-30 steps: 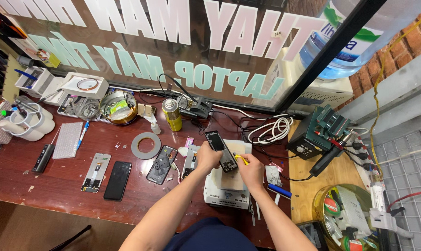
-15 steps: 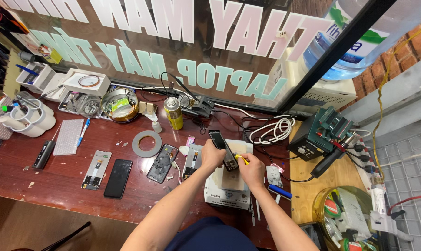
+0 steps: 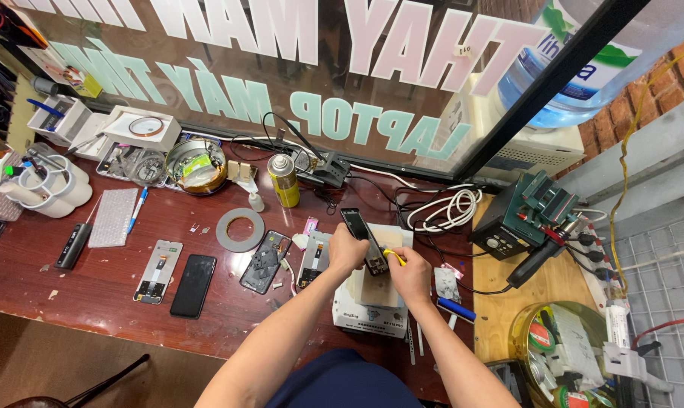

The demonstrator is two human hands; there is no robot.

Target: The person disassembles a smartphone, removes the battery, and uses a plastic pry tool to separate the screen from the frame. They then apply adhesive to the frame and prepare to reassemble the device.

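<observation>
Tape roll (image 3: 240, 229) left of phone (image 3: 364, 238)

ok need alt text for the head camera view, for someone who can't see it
Seen from above, a person's left hand holds a dark phone tilted over a white block on a reddish workbench, while the right hand works a yellow tool against it. Phone parts, a tape roll and a yellow can lie nearby.

We are working bare-armed: no sleeves are covering our forearms, no gloves are covering our left hand (image 3: 347, 253) or right hand (image 3: 412, 275), and we are wearing dark navy clothing below.
</observation>
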